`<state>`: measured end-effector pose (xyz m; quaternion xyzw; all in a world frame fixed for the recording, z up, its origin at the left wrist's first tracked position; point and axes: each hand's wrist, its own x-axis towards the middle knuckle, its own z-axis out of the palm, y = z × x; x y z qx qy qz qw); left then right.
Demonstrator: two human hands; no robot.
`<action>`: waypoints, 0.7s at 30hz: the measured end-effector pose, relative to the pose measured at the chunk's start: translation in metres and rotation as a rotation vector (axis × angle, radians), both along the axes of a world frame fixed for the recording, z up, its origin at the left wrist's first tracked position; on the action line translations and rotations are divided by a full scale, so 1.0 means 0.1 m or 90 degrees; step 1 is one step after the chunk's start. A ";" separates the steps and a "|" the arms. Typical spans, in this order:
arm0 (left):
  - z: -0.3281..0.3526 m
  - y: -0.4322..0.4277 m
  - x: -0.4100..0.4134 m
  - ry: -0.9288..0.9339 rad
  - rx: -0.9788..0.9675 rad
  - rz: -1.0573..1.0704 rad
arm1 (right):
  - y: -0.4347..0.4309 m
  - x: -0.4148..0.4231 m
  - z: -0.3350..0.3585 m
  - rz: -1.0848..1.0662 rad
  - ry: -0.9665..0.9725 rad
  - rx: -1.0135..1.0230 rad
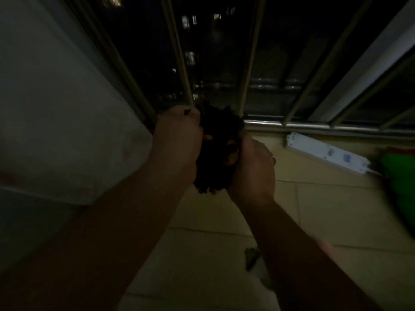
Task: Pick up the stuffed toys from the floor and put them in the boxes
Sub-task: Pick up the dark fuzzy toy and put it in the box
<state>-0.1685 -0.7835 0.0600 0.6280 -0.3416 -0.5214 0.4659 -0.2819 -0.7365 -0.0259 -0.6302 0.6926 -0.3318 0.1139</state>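
Currently dark shaggy stuffed toy (219, 142) held above the floor (314, 209), mid-frame, between both hands. Left hand (177, 135) fingers curled into its upper left; right hand (251, 167) fingers wrapped round its right side. Judged light, soft, compressible; grip the body, not fur tufts.
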 end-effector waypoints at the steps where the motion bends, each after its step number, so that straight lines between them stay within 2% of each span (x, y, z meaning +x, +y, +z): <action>1: 0.10 0.09 -0.08 -0.008 -0.014 -0.011 | 0.09 -0.06 0.08 -0.005 -0.020 0.018; 4: 0.40 0.34 -0.30 -0.001 -0.056 -0.004 | 0.34 -0.19 0.31 -0.039 -0.059 0.062; 6: 0.62 0.47 -0.41 0.091 -0.045 0.023 | 0.46 -0.28 0.52 -0.039 -0.111 0.118; 8: 0.81 0.60 -0.53 0.148 -0.033 0.035 | 0.58 -0.43 0.81 -0.025 -0.218 0.177; 11: 1.11 0.80 -0.71 0.112 -0.004 0.000 | 0.79 -0.73 1.32 -0.049 -0.353 0.205; 14: 1.44 1.01 -0.94 0.132 0.041 -0.051 | 0.94 -1.04 1.82 -0.081 -0.454 0.244; 17: 1.77 1.20 -1.15 0.123 0.064 -0.096 | 1.03 -1.30 2.28 -0.067 -0.446 0.321; 21: 2.16 1.33 -1.39 0.085 0.072 -0.139 | 1.18 -1.60 2.83 -0.062 -0.494 0.317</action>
